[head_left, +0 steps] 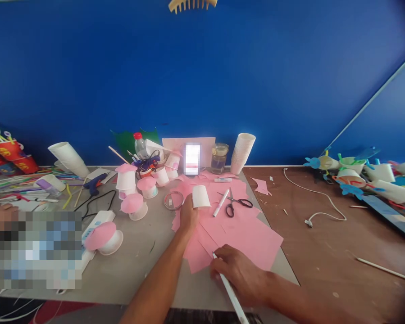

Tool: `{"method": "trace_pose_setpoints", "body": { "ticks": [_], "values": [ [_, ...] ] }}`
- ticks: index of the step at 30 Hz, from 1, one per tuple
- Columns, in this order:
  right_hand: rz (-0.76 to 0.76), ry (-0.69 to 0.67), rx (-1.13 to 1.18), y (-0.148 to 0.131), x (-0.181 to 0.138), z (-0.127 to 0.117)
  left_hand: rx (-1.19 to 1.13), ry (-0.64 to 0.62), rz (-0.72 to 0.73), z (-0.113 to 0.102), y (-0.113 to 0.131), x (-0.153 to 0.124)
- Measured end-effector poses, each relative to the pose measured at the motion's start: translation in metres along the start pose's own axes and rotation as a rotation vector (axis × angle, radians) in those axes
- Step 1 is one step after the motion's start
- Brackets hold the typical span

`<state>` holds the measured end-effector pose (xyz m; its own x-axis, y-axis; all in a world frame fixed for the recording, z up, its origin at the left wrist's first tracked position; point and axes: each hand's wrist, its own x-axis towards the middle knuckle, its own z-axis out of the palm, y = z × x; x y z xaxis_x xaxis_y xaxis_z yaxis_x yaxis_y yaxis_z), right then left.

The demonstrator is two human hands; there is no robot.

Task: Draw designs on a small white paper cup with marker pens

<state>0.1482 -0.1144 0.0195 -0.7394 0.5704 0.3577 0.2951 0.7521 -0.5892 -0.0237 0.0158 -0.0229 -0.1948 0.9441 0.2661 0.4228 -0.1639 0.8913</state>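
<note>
- Left hand (pixel 188 215) reaches forward, its fingers wrapped around a small white paper cup (pixel 201 196) standing upside down on the loose sheets of pink craft paper (pixel 246 234).
- Right hand (pixel 238 272) is clenched around a slim white pen (pixel 231 294), tip touching the near pink sheet.
- The step looks like marking or tracing on the paper; the next move seems to call for bringing cup and pen tip together.
- Black-handled scissors (pixel 234 204) and a second white marker (pixel 221 203) lie just beyond, beside the cup.
</note>
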Motion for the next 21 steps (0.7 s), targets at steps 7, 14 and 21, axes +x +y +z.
{"method": "trace_pose_setpoints", "body": {
  "ticks": [7,14,21],
  "values": [
    [0.387,0.631,0.464,0.027,0.031,-0.064,-0.009,-0.017,0.001,0.000,0.001,0.000],
    [0.478,1.040,0.702,0.071,0.089,-0.059,-0.064,-0.020,-0.093,-0.001,0.002,-0.003],
    [0.067,0.276,0.220,0.030,0.018,-0.021,-0.021,-0.017,-0.025,0.000,-0.003,-0.001]
  ]
}}
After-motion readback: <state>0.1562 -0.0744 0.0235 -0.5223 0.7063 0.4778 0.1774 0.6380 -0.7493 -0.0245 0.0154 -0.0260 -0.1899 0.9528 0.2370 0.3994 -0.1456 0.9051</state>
